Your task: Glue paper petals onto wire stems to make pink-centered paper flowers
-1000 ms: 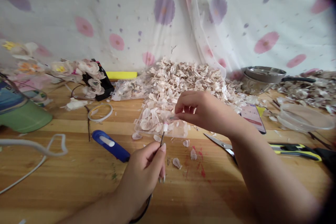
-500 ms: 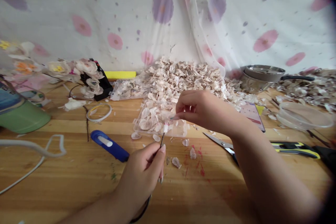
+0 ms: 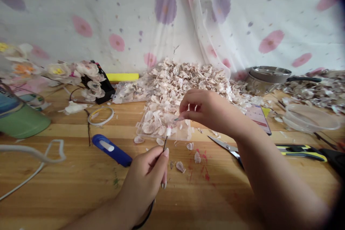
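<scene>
Holding dark stem [image 3: 165,144]: left hand [image 3: 147,170], pinched closed. Right hand [image 3: 202,109], one o'clock from it: grip unclear; light, steady touch advisable.

Soft light, dark right-hand corners

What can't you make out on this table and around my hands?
In the head view:
Handles of the scissors: hidden by the right forearm.
Gripped part of the dark stem: covered by the left hand.
Whether the right hand pinches anything: pale petals behind blend in.
Smaller writing on the phone: too small, blurred.
Green container: cut off by the left edge.
</scene>
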Tool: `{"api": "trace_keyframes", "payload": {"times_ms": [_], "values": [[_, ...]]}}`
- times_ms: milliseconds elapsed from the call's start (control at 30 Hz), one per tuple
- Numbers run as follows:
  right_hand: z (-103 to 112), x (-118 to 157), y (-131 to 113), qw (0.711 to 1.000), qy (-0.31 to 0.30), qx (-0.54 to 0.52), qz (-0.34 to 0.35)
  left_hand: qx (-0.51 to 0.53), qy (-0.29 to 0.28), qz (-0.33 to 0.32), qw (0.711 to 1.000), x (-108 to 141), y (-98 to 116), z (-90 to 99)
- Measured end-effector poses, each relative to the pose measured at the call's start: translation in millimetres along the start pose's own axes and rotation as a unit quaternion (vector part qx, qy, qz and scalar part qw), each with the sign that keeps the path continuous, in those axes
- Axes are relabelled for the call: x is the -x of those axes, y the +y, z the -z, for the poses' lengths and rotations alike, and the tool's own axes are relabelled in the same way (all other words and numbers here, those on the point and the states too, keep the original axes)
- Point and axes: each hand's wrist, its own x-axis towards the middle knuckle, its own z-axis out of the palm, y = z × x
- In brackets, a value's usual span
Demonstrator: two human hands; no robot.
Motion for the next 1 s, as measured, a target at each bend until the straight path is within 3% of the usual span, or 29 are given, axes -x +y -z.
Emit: {"api": "trace_keyframes", "payload": {"times_ms": [267,333,533,867,1000], "values": [[14.2,8.2,1.9,0.997,0.072,-0.005,0.031,0.032,0.004,0.015,0.999,0.8,0.3,0.3],[17.7,11.1,-2.7,0.997,0.053,-0.016,0.061,0.039,0.002,0.015,0.999,1.1,0.0,-0.1],[14.5,14.6,-20.8,0.99,-0.107,-0.013,0.092,0.06,0.004,0.023,0.998,0.3,0.6,-1.2],[0.2,7.6,-17.0,0.997,-0.049,0.045,0.043,0.039,0.005,0.013,0.999,0.3,1.6,-0.8],[-1.5,6.5,-15.8,0.997,-0.054,0.041,0.036,0.04,0.003,0.014,0.999,0.5,2.2,-0.7]]}}
